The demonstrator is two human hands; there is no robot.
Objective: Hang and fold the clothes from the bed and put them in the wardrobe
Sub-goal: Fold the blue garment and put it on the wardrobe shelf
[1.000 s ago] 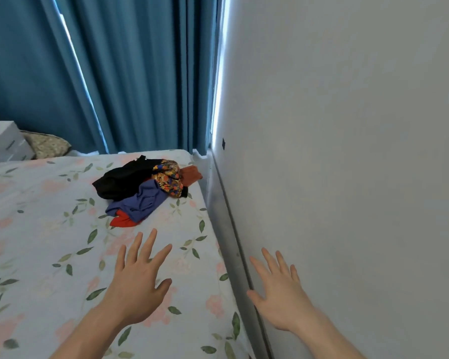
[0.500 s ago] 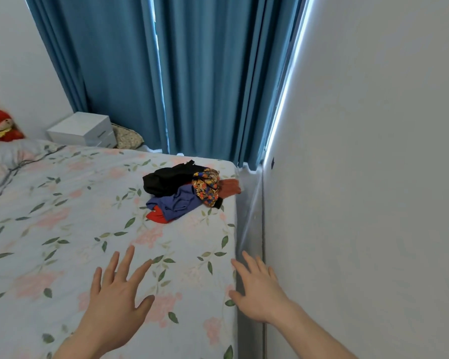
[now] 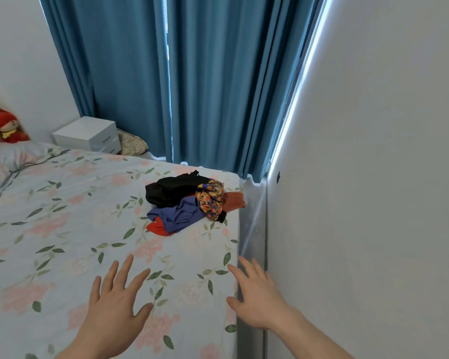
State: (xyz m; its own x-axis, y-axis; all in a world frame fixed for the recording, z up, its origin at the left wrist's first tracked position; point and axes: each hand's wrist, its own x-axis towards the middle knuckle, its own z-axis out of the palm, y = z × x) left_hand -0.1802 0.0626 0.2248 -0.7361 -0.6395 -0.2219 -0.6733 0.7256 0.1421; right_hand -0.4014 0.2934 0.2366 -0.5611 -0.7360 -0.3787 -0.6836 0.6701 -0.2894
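Head view: over the last second the gaze has swung left off the wall, bringing more of the bed [image 3: 62, 229] into frame and the pile of clothes [image 3: 189, 203] nearer centre, at about 12 o'clock from the hands. The left hand [image 3: 114, 304] and right hand [image 3: 257, 296] reach forward, fingers spread, holding nothing. Picking up appears about to begin; no garment is touched yet.

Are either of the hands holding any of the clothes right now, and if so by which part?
Nothing is held. The left hand and right hand are open, short of the clothes pile.
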